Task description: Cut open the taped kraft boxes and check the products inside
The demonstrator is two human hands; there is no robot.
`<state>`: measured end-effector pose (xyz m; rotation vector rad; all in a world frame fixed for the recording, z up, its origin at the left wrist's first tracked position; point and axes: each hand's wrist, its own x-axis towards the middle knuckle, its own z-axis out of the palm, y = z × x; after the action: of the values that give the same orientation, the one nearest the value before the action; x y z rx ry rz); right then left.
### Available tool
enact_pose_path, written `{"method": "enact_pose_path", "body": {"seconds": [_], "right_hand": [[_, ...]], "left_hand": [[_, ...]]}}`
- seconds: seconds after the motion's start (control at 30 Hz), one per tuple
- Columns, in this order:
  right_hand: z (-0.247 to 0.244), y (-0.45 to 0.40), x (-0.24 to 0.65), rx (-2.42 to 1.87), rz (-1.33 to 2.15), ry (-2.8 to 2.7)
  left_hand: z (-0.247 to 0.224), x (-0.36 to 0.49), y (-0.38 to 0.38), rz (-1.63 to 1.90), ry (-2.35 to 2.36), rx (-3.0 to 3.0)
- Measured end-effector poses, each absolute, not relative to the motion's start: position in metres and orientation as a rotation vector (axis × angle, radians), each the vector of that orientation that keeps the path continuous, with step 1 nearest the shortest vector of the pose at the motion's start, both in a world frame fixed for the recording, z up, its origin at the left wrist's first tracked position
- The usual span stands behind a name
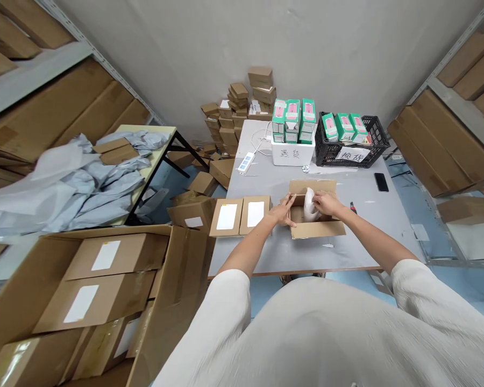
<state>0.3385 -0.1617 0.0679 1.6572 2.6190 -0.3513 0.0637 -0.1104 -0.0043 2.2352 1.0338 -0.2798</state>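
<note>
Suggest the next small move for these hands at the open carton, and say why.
Probably the right hand should ease the white wrapped item down into the open cardboard box: the item seems to stand upright, reaching about the rim, with the flaps still open. The left hand, already at the box's left side, can steady it.

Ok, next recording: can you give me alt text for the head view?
A person's right hand touches a white item inside an open cardboard box on a grey table, the left hand at the box's edge. Two labelled cardboard boxes lie beside it; green-and-pink packages stand in a white bin and a black crate beyond.
</note>
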Motion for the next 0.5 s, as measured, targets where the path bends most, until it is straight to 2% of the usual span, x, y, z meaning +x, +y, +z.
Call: {"method": "enact_pose_path", "body": {"seconds": [0.2, 0.33, 0.5], "right_hand": [[0.091, -0.160, 0.348, 1.825, -0.382, 2.696], [0.101, -0.161, 0.348, 2.010, -0.303, 2.414], [0.098, -0.171, 0.343, 1.808, -0.210, 2.278]], "left_hand": [[-0.002, 0.064, -0.111, -0.279, 1.046, 2.238], [0.000, 0.064, -0.112, -0.282, 1.050, 2.236], [0.000, 0.064, -0.111, -0.299, 1.045, 2.231]]}}
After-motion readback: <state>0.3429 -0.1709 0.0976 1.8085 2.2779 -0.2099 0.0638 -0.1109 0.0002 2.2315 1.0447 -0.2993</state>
